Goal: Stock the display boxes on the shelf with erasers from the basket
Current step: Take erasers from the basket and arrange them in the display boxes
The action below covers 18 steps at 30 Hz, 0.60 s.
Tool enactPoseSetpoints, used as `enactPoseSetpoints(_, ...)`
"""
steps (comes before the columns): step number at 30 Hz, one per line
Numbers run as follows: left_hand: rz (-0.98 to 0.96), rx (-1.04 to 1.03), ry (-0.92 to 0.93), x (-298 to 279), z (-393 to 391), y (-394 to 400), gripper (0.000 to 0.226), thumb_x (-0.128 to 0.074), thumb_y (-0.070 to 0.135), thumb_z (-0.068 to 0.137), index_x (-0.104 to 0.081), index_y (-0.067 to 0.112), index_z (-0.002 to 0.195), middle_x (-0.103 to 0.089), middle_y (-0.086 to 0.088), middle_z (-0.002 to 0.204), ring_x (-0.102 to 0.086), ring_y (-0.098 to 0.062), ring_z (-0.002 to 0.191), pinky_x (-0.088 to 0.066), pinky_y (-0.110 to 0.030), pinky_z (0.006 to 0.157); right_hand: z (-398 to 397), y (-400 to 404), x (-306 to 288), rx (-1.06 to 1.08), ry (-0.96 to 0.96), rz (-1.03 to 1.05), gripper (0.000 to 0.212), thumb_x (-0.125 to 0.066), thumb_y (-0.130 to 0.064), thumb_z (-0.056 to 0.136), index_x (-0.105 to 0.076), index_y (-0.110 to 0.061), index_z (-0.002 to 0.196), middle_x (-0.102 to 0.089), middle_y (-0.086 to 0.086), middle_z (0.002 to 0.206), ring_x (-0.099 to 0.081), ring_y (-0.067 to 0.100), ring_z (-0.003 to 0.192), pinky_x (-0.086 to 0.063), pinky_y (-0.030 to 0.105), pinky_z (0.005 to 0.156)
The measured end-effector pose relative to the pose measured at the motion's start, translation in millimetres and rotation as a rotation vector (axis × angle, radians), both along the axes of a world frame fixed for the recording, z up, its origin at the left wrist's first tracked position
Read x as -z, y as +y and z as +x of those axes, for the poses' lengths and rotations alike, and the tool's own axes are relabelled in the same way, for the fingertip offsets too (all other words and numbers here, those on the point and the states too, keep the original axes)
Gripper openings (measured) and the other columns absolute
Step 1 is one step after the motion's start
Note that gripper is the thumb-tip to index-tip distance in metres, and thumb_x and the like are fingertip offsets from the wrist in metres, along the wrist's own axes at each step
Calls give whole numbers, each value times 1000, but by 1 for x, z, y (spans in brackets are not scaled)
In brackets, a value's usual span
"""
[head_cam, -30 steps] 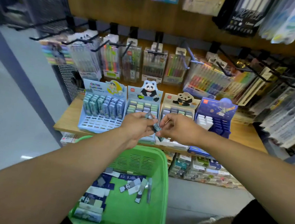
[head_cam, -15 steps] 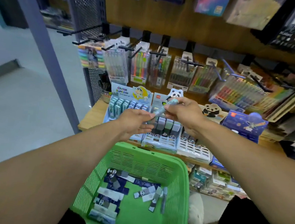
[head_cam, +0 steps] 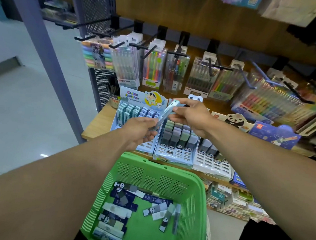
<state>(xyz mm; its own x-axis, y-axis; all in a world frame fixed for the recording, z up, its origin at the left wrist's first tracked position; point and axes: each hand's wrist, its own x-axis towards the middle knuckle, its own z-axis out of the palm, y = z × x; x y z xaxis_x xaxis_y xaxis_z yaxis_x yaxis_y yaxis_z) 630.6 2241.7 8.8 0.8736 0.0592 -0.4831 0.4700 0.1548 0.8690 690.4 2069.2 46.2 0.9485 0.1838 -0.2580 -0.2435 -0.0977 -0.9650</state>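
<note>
I've got both hands up over the shelf now, sharing one long pale eraser: the left hand pinches its lower end, the right hand pinches the top, so each grip is clamped on it. It hangs tilted, just above the panda display box.

Progress, as I judge it: partway. That panda box holds about four columns of erasers at the back, with its front slots bare. Left of it, the cartoon box looks fuller at the back, front rows open. Right of it, a white box carries only a few, and a dark blue box sits beyond that. Four boxes in all.

Below the panda box, the green basket holds roughly a dozen loose erasers; I can't count exactly where they overlap. Plenty left to place.
</note>
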Motion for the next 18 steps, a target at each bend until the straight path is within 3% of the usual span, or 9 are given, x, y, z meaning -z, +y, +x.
enactPoseSetpoints(3,31,31,-11,5,1,-2,21,-64,19,96,-67,10,114,-69,-1,88,-64,-15,76,-55,-29,74,6,-1,4,-56,4,-51,29,-58,0,99,-62,-9,126,-73,20,109,-74,23,85,-63,31,78)
enactPoseSetpoints(9,-41,35,84,3,3,-4,32,-48,31,104,-73,11,106,-56,0,74,-46,-15,62,-49,-27,60,16,-9,2,-139,41,-2,27,-76,-10,87,-59,-10,107,-74,14,104,-74,23,84,-60,24,70)
enactPoseSetpoints(12,8,63,133,6,0,-6,31,-47,27,105,-70,8,110,-65,-3,84,-56,-18,68,-53,-30,66,20,0,7,-139,-28,-65,27,-80,-9,84,-63,-9,106,-72,13,94,-71,18,74,-58,22,67)
enactPoseSetpoints(15,101,52,124,11,-1,-8,25,-43,20,106,-62,6,116,-67,-6,98,-65,-23,82,-54,-36,78,22,10,16,-144,-215,-250,26,-79,-8,85,-71,-8,110,-63,8,79,-66,15,65,-60,22,66)
enactPoseSetpoints(16,167,59,105,15,-1,-7,26,-41,18,106,-60,6,119,-66,-8,105,-65,-25,88,-54,-37,81,23,13,19,-147,-258,-290,29,-78,-9,86,-73,-8,113,-65,8,81,-66,17,67,-62,25,69)
enactPoseSetpoints(18,477,146,23,26,2,-1,32,-40,14,104,-60,1,126,-63,-16,125,-64,-31,100,-54,-41,84,26,15,25,-143,-303,-360,32,-76,-13,89,-72,-9,121,-73,8,97,-70,23,73,-63,32,78)
